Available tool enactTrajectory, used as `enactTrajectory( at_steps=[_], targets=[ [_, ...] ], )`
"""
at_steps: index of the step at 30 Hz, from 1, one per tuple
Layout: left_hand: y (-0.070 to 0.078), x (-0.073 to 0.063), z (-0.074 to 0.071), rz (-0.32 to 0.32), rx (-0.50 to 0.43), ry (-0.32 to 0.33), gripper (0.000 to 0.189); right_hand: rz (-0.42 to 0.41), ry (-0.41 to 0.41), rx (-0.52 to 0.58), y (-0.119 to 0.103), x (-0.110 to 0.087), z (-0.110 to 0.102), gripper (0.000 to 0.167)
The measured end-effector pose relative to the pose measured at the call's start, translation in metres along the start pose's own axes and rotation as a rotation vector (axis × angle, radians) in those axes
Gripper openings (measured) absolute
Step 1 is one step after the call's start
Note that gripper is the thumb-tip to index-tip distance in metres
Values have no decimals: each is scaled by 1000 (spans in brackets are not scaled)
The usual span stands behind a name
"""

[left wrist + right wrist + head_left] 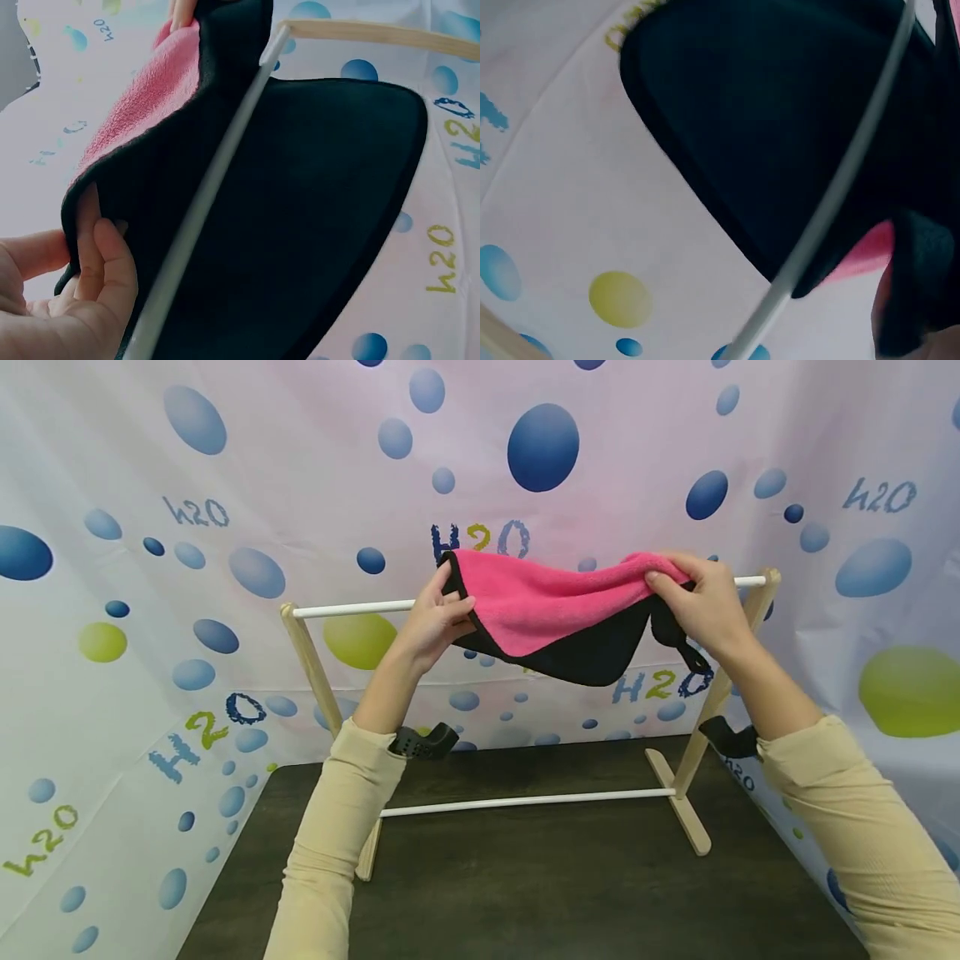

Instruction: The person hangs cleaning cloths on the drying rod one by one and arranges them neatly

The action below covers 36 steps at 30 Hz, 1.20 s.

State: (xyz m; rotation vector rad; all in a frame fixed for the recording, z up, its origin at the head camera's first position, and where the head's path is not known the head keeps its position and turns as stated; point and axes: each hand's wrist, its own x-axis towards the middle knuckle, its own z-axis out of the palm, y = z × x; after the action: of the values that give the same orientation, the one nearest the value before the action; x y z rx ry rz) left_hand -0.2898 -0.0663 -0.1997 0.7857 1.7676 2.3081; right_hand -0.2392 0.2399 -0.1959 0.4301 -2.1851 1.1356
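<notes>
A plush cloth (540,589), pink on one face and black with black edging on the other, is stretched between both hands at the top rail (352,608) of a wooden rack. My left hand (438,622) grips its left edge, fingertips tucked against the black face in the left wrist view. My right hand (701,597) pinches the gathered right end, thumb on the pink side; a black strap (693,656) dangles beneath. From below, the rail crosses in front of the black panel (322,187), which hangs beyond it. In the right wrist view, the right hand (930,349) is mostly cut off.
The rack's wooden posts (315,677) stand on feet (678,802) on a dark table (525,885), with a lower white bar (525,800) between them. Behind hangs a white curtain (300,485) with blue and green spots. Both wrists carry black straps (423,742).
</notes>
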Motion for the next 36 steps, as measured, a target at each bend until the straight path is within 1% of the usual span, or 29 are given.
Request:
enactTrajectory(
  at_steps=[3, 6, 8, 12, 16, 18, 20, 22, 24, 26, 28, 29, 31, 33, 36],
  targets=[
    [-3, -7, -5, -5, 13, 4, 55, -75, -10, -66, 4, -16, 7, 29],
    [-9, -12, -11, -15, 42, 12, 55, -144, -37, -97, 14, -31, 15, 30],
    [-12, -16, -14, -16, 63, 8, 55, -168, -64, -107, 22, -41, 20, 31],
    [-17, -22, -19, -4, 91, -14, 56, -166, -116, -128, 35, -55, 29, 33],
    [-21, -26, -24, 8, 96, -24, 57, -147, -130, -100, 45, -60, 32, 35],
    [-23, -28, -26, 12, 96, -25, 58, -118, -110, -57, 49, -59, 31, 35],
    [-24, -29, -28, 14, 96, -25, 60, -65, -71, 0, 51, -56, 30, 36],
    [-25, -31, -30, 17, 92, -30, 61, 9, -5, 27, 54, -52, 28, 37],
    [-26, -31, -32, 19, 87, -32, 62, 99, 67, 43, 56, -47, 25, 41],
    [-26, -32, -33, 24, 89, -36, 62, 180, 103, 60, 57, -41, 23, 46],
    [-27, -32, -35, 36, 103, -32, 61, 258, 79, 96, 59, -36, 21, 52],
    [-28, -32, -36, 43, 109, -27, 61, 287, 50, 124, 59, -33, 21, 55],
    [-28, -32, -38, 58, 125, -6, 59, 334, -21, 147, 60, -27, 19, 58],
    [-29, -32, -39, 67, 142, 26, 56, 359, -82, 146, 59, -23, 18, 57],
    [-26, -30, -40, 66, 170, 86, 52, 346, -126, 141, 56, -15, 16, 49]
  ],
)
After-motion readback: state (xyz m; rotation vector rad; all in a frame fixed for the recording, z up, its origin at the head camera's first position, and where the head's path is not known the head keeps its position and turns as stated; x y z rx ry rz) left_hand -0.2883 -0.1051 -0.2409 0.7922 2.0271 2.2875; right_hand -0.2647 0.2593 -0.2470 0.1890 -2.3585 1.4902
